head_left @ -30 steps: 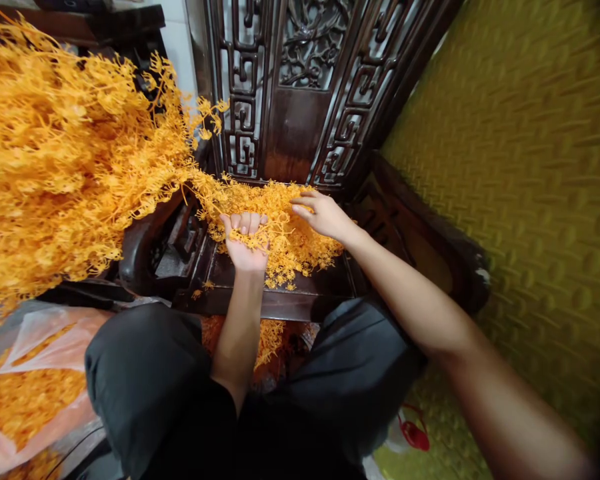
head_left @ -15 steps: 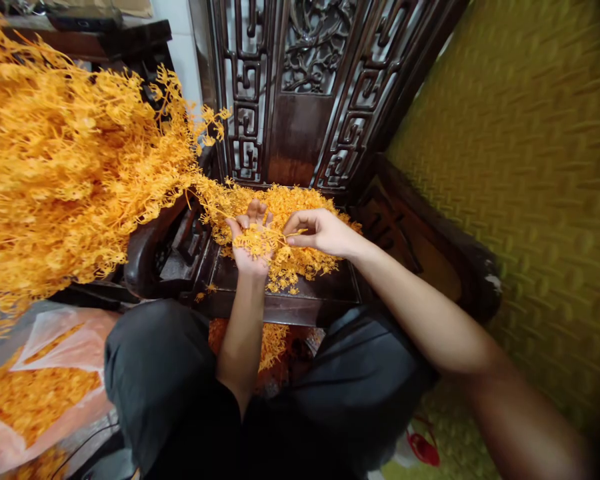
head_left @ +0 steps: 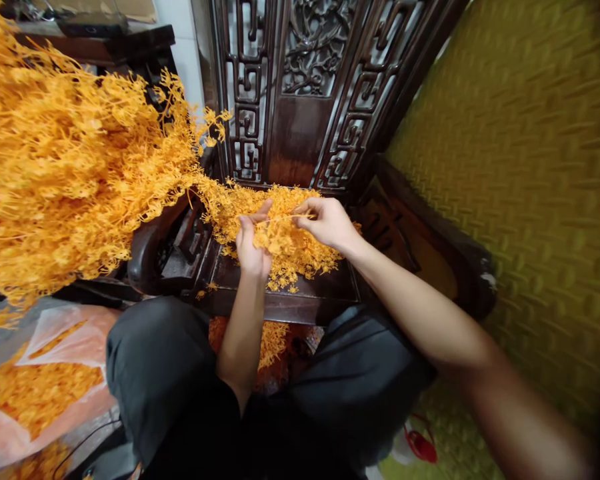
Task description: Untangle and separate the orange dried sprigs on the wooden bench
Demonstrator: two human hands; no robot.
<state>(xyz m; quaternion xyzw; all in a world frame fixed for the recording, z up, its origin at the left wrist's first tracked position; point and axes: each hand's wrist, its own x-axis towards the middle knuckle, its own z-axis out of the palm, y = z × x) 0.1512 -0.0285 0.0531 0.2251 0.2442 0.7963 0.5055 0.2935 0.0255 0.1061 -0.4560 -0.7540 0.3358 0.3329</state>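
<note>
Over the heap of orange plastic flower sprigs (head_left: 305, 257) on a dark wooden seat (head_left: 325, 288), my two hands work close together. My right hand (head_left: 327, 223) pinches the thin stem of one orange sprig (head_left: 280, 219) between thumb and fingertips. At the stem's other end, my left hand (head_left: 253, 247) has its thumb and bent fingers closed around part of the sprig. Small orange florets hang below the stem and blend with the heap, so the sprig's full outline is hard to make out.
A much larger orange pile (head_left: 70, 167) rises at the left, over the wooden armrest (head_left: 147, 257). Carved chair back (head_left: 305, 140) stands ahead, and a textured yellow-green surface (head_left: 530, 167) fills the right. A plastic bag (head_left: 70, 333) with orange pieces lies at lower left.
My left hand has turned from a palm-up cupped pose, its fingers folding in towards the thumb. My right hand has moved slightly up and right, and the stem between the hands now shows.
</note>
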